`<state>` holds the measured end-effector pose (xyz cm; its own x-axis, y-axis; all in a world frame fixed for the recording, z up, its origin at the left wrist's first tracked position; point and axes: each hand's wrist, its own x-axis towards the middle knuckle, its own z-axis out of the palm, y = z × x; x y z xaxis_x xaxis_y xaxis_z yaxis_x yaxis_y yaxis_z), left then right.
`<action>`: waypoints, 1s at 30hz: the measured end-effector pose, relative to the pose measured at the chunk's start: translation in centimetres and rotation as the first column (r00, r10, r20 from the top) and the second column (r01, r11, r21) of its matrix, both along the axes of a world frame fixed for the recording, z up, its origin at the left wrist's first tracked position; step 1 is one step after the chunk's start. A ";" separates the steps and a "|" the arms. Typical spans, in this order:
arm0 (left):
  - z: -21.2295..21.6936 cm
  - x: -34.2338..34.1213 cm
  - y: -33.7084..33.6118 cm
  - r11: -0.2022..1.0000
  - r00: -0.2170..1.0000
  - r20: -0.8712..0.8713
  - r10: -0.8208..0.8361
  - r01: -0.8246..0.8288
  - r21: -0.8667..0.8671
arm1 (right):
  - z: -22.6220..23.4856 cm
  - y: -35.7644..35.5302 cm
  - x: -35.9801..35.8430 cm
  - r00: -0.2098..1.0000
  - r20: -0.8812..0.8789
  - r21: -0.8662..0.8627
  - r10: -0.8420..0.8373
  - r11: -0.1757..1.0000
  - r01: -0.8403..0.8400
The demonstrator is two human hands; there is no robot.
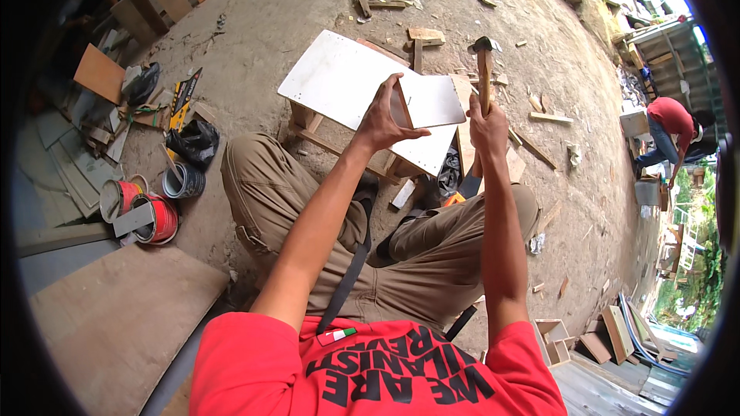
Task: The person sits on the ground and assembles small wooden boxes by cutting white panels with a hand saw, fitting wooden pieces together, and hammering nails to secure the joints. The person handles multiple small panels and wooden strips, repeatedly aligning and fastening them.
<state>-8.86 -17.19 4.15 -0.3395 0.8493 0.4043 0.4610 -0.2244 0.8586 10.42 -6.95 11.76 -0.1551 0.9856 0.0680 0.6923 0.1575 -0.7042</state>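
At the centre of the dirt floor, a small wooden panel is being pinched upright by the left hand, its grip closed on the panel's edge, against a white board that is lying on a wooden frame. At three o'clock from it, a hammer is being held by the right hand, grip wrapped round the handle, head raised. At nine o'clock, paint cans are standing.

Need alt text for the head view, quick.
A person's right hand raises a hammer while the left hand steadies a small board upright on a white panel, above dirt ground strewn with wood scraps.
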 end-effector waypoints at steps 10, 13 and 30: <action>-0.6 -0.3 0.0 0.999 1.000 -0.005 -0.003 0.004 0.041 | 8.7 -9.5 1.2 0.901 0.038 -0.294 0.432 0.867 -0.403; -0.6 -0.2 -0.1 0.998 1.000 -0.020 0.016 -0.015 0.053 | 8.8 -10.4 1.2 0.887 0.073 -0.265 0.456 0.866 -0.424; -0.3 -0.4 -0.2 1.000 1.000 -0.004 -0.025 0.025 0.009 | 13.1 -10.6 1.1 0.839 0.205 -0.204 0.504 0.861 -0.467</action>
